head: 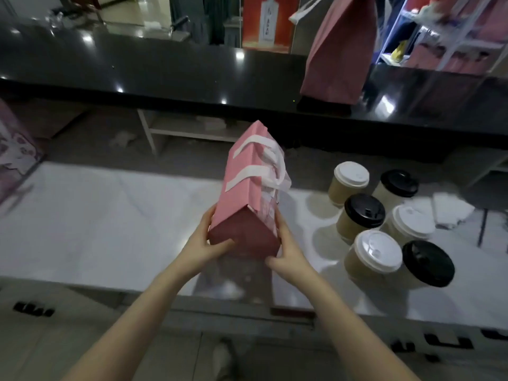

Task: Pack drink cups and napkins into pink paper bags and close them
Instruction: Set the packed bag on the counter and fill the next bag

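Gripping pink bag (242,193) between left hand (203,243) and right hand (288,251), cups (373,254) near right, counter (96,215) stretching left

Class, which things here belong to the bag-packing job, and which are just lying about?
Job: pink bag, gripped by left hand and right hand; six cups; napkins; second bag on counter.
Lying about: red poster; patterned box.

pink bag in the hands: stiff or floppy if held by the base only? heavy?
Probably fairly stiff: the pink bag shows flat sides and sharp creases with the left hand and right hand gripping only its base. Likely light, since it holds that tilt without sagging. Its white handles droop, so floppy.
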